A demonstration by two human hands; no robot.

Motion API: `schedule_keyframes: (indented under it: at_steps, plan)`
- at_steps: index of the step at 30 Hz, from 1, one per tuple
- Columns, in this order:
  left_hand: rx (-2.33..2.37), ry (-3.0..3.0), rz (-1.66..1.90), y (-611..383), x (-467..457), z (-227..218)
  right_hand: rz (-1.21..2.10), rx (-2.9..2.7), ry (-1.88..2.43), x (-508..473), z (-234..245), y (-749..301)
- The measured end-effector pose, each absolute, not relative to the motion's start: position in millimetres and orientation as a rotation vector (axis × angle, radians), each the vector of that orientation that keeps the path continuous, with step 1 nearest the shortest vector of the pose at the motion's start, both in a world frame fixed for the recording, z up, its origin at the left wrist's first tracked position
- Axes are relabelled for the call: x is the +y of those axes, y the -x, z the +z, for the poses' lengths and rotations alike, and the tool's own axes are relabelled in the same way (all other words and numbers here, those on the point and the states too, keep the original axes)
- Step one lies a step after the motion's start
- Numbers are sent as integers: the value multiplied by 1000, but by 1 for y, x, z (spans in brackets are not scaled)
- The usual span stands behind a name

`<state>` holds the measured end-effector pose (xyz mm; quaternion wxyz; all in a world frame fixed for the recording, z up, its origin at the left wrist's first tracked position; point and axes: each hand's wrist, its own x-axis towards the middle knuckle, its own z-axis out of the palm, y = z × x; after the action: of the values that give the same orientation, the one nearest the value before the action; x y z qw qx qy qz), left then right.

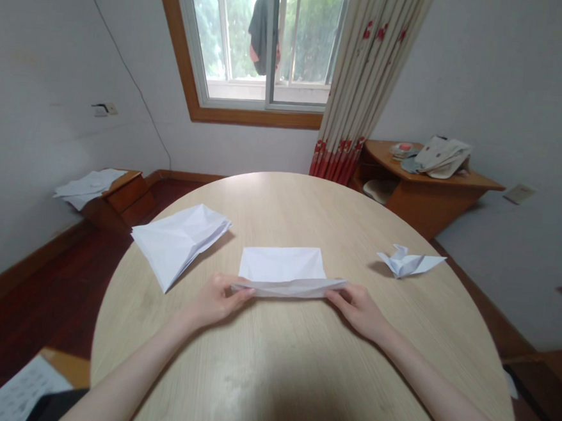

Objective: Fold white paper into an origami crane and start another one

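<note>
A white sheet of paper (283,265) lies at the middle of a round pale wooden table (299,366), its near edge folded up into a narrow strip. My left hand (214,299) pinches the left end of that folded strip. At the right end, my right hand (358,309) pinches the strip too. Both hands have their fingers closed on the paper's corners.
A stack of creased white sheets (177,238) lies at the table's left. A small folded paper figure (409,262) rests at the right. Beyond stand a low wooden cabinet with papers (118,193), a side table with a bag (428,176), a curtain (367,82) and a window (269,36).
</note>
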<state>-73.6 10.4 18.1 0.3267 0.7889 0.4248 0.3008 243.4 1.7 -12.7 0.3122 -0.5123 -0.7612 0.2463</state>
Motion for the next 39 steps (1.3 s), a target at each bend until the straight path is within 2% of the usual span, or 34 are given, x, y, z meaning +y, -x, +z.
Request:
schedule_keyframes:
  at_steps: [6,15,25,29,33,36,39]
  plan:
    - [1214,-1988,1015,63,7,7,672,-1865,1366,-1,-12,-240]
    - [1369,-1765,1022,53,10,-1,775,-1721,1312,-3,-10,-232]
    - [1398,-1801,1085,47,11,-17,713,-1758,1425,-3,-10,-226]
    - [1546,-2120,1062,45,9,-21,517,-1804,1498,0,-17,-226]
    - [1605,-2345,1025,46,8,-19,184,-1926,1461,1,-26,-225]
    - [1323,-2452,913,47,9,-19,-20,-2038,1426,0,-29,-222]
    - [1048,-2497,717,48,10,-22,-12,-2243,1278,-4,-29,-216]
